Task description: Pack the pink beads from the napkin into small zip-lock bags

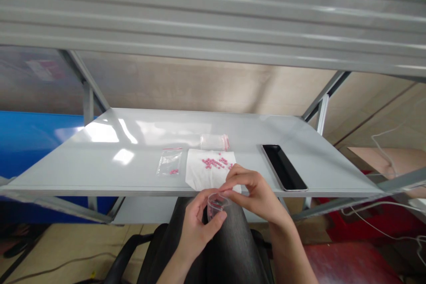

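My left hand [201, 226] is wrapped round a small clear plastic cup [217, 203] above my lap, just off the table's front edge. At the cup's rim, the thumb and forefinger of my right hand [249, 188] are pinched together; what they hold, if anything, is too small to make out. Something pinkish shows inside the cup. Beyond my hands, many small pink pills [214, 163] are scattered on a white paper tissue [199, 173], partly covered by my right hand. To its left lies a clear zip bag [169, 162] with a few pink pills inside.
A stack of clear zip bags [214, 142] lies behind the tissue. On the right of the white table [100, 159] rests a black tablet or phone [284, 167]. Overhead runs a grey metal shelf [213, 17], held by slanted struts. A chair armrest [129, 253] is at lower left.
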A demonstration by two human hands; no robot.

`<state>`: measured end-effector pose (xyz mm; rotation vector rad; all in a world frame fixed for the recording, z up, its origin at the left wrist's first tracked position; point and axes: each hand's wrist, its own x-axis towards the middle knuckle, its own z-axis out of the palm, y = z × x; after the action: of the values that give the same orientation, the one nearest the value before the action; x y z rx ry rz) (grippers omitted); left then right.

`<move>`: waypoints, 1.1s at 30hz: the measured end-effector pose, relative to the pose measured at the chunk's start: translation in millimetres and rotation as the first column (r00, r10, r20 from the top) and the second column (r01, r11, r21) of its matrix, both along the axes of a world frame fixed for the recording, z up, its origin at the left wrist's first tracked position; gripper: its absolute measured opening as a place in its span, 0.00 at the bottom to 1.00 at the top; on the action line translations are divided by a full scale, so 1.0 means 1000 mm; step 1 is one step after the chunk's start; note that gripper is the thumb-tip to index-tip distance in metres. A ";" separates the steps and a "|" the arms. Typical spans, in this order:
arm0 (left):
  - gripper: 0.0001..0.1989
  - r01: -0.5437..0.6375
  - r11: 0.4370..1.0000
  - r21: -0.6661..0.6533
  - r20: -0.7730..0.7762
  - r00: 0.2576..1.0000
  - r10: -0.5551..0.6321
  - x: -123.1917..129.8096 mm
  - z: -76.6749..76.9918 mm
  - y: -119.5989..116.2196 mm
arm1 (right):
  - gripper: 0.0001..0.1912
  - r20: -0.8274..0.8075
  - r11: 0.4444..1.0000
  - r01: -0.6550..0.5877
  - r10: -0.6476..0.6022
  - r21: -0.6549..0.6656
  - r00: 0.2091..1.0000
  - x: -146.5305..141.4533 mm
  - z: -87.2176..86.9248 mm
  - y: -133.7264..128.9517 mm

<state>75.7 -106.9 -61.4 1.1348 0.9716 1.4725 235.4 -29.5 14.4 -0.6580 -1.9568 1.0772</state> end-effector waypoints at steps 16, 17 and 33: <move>0.18 -0.040 0.999 0.018 -0.052 0.998 0.041 -0.008 -0.005 -0.002 | 0.04 0.358 0.880 0.298 -0.431 0.369 0.828 -0.049 -0.042 0.055; 0.18 -0.038 0.999 0.017 -0.051 0.998 0.039 -0.008 -0.005 -0.002 | 0.04 0.353 0.881 0.302 -0.430 0.364 0.831 -0.050 -0.043 0.056; 0.14 -0.101 0.993 0.068 -0.145 0.983 0.110 -0.006 0.009 -0.002 | 0.05 0.129 0.987 0.091 -0.108 0.130 0.986 -0.013 0.019 -0.011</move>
<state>69.8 -108.6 -52.7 1.2679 1.1108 1.5274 222.8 -40.3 33.5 -0.7692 -2.0649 0.8621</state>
